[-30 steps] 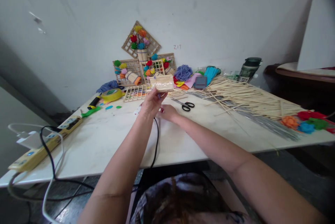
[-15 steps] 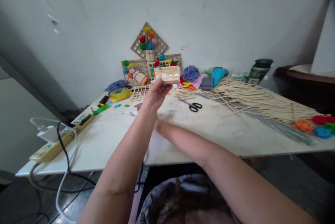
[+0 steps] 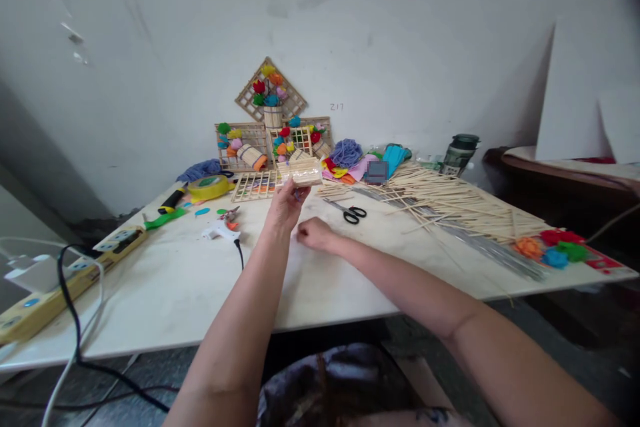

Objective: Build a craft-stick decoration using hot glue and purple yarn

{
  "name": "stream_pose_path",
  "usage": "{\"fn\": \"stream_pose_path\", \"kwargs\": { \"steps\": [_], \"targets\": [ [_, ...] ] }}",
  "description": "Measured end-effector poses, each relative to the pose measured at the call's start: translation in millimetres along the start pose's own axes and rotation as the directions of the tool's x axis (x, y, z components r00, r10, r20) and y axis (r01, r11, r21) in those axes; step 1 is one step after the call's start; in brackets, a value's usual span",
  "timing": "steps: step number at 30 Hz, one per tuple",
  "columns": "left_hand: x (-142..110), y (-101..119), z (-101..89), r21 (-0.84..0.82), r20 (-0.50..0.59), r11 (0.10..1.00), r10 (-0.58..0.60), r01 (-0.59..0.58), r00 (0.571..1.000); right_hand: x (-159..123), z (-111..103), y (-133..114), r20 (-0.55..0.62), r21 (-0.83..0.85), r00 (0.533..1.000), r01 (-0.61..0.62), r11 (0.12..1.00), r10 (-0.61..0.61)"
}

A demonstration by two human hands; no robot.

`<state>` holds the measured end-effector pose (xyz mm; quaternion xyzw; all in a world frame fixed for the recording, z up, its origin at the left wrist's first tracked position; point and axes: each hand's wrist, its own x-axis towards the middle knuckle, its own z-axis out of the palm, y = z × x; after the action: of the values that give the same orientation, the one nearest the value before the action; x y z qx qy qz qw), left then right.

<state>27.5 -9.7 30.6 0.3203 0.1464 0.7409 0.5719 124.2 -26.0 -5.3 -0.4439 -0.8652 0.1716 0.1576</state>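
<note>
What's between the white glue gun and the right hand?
In the head view, the left forearm crosses between the glue gun and the right hand. Bare tabletop shows beside it; what the forearm covers is hidden.

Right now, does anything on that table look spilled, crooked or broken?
Nothing plainly spilled or broken. The loose wooden sticks at the right look untidy: several lie crosswise over the others. The top lattice panel is turned like a diamond, unlike the ones below, though that may be deliberate.

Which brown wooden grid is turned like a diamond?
The topmost square wooden grid, against the white wall, one corner pointing up; the lower grids aren't turned so.
</note>
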Motion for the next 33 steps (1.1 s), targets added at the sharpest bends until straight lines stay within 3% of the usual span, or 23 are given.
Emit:
{"fn": "stream_pose_path", "kwargs": {
  "steps": [3,5,8,12,18,33],
  "targets": [
    [-1,-9,-2.5,0.016,-0.01,1.0,-0.001,0.001,1.0,0,-5,29,-0.315,0.21,0.947,-0.002,0.978,0.069],
    [-2,-14,-4.6,0.028,-0.021,1.0,0.0,0.0,1.0,-2,-6,40,-0.441,0.287,0.89,0.018,0.958,0.115],
    [-4,-22,-9.1,0.046,-0.038,0.999,-0.02,0.022,0.999,-6,-9,45,-0.551,0.231,0.834,0.117,0.966,0.031],
    [-5,-32,-13.6,0.085,-0.063,0.994,-0.056,0.062,0.996,-7,-13,43,-0.559,0.066,0.824,0.156,0.985,-0.093],
    [-10,-36,-7.1,0.057,-0.074,0.994,-0.087,0.092,0.993,-5,-11,43,-0.508,-0.002,0.857,0.097,0.995,-0.085],
    [-13,-37,-3.6,0.058,-0.115,0.987,-0.141,0.148,0.983,-1,-7,45,-0.526,-0.064,0.846,0.07,0.996,-0.093]
  ]
}}
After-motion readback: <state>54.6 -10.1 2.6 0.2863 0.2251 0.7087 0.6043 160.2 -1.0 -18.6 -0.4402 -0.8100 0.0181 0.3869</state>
